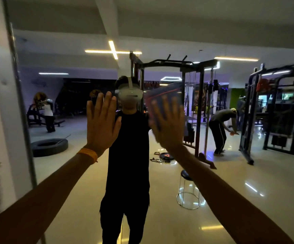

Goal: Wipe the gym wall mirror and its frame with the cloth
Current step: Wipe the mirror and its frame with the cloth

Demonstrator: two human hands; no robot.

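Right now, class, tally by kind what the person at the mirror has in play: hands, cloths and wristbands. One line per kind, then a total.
Hands: 2, left hand and right hand
Cloths: 1, cloth under the right hand
Wristbands: 1, orange wristband on the left wrist
Total: 4

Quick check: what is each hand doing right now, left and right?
Left hand: open, fingers straight, palm toward the mirror, holding nothing.
Right hand: open, straight fingers pressing the cloth against the mirror; motion-blurred.
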